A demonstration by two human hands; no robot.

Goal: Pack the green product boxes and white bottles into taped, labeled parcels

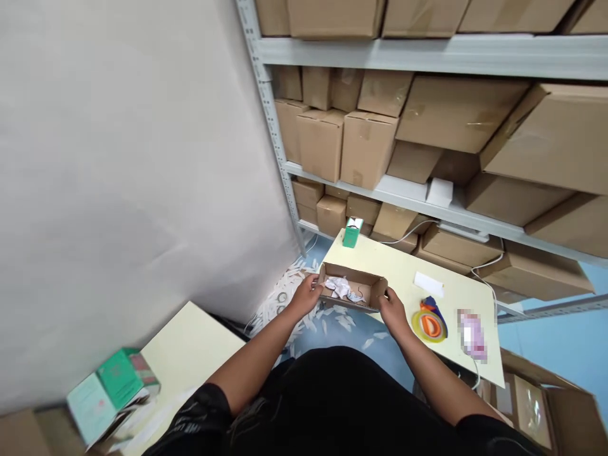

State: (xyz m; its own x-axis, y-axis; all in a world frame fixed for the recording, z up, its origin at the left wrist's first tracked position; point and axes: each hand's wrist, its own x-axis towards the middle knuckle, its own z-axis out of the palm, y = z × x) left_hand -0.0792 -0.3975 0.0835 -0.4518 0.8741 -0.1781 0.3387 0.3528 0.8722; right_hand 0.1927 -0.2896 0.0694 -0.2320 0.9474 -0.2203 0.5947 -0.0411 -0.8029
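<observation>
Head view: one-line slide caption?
Left hand and right hand hold an open cardboard box with crumpled paper inside, by a pale table.

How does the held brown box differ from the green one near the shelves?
The brown box is held between left hand and right hand; the green box stands on the table. The brown box is long and low, the green box narrow and upright.

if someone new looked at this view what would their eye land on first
Probably the open cardboard box near the middle, gripped at its ends by the left hand and right hand, with crumpled white paper inside. Next, perhaps, the bright yellow-and-orange roll on the pale table to the right, and the white strips littering the blue floor beside the wall.
</observation>
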